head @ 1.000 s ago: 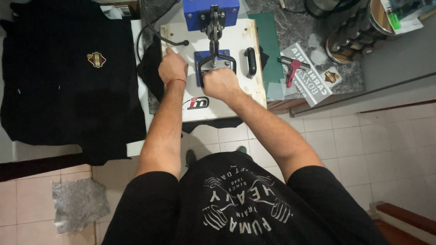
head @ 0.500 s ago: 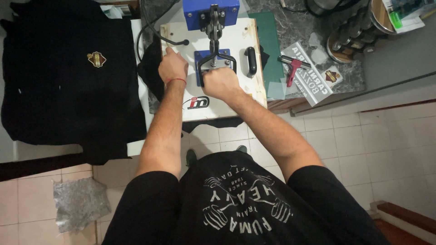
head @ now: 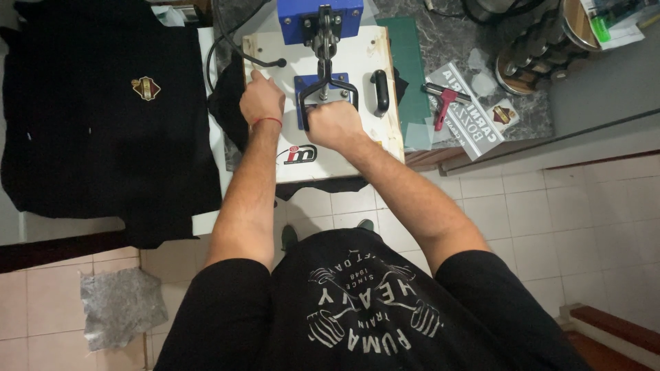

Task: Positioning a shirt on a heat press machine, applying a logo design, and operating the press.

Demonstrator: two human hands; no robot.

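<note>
Seen from the head camera, straight down over a heat press (head: 323, 148) standing on a white surface (head: 214, 148). Right hand (head: 335, 126) clenched as a fist around the black forked handle (head: 328, 86) of the press, grip fully wrapped on the bar at the middle of the white top plate. Left hand (head: 262, 100) laid on the left part of the same plate, fingers curled downward and pressing flat, grip clenched loosely but closing on nothing; red cord (head: 265, 121) around that wrist. Blue housing (head: 320, 15) at the far end of the press, with the lever linkage running from it down to the handle. Second black handle (head: 380, 92) lying just right of the fist, untouched. Black cable (head: 230, 51) looping in from the far left and ending at the plate's left corner. Black fabric (head: 322, 185) poking out from under the near edge of the plate. Black garment (head: 103, 117) with a small gold diamond badge (head: 146, 88) spread out to the left, well apart from both hands. Green mat (head: 411, 75) to the right of the press, then a red-handled tool (head: 443, 110) and printed sheets (head: 467, 113) on a marbled surface (head: 454, 48). Grey rag (head: 122, 306) on the tiled floor (head: 522, 227) at lower left.
</note>
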